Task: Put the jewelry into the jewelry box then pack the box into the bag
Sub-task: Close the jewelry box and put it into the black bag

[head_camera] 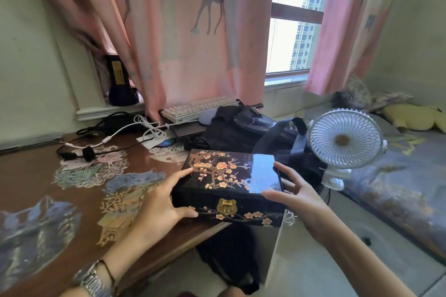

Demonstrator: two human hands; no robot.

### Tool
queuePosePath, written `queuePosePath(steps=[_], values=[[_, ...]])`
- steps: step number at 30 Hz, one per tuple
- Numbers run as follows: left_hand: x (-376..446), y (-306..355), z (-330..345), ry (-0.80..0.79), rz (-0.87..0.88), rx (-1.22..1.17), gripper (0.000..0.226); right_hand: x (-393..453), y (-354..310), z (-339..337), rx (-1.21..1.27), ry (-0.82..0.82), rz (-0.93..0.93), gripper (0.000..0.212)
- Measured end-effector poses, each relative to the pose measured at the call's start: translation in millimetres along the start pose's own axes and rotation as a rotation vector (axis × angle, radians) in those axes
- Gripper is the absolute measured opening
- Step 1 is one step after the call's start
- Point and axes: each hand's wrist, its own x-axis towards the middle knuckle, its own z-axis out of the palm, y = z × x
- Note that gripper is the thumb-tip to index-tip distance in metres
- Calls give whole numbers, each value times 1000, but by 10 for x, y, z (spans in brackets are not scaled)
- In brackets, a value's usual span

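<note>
left hand [156,202] grips jewelry box [229,183] left end | right hand [289,190] clasps right end

Jewelry box [229,185] at the desk's [72,200] near right corner, bag [243,130] just behind it, fan [345,138] to the right, keyboard [198,108] farther back, cables [115,132] far left.
</note>
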Motion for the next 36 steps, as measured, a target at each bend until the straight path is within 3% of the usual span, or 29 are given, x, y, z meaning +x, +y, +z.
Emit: queuePosePath(steps=[14, 23, 34, 36], values=[[11, -120, -61, -68, -11, -42, 88, -155, 142, 126, 55, 49, -18, 80], [132, -92, -40, -151, -7, 20, 87, -107, 193, 92, 127, 94, -18, 80], [378, 15, -333, -346, -19, 143, 76, -54, 206, 49, 84, -64, -1, 98], [480, 71, -426, -309, 29, 222, 68, -33, 203, 36, 14, -44, -8, 98]])
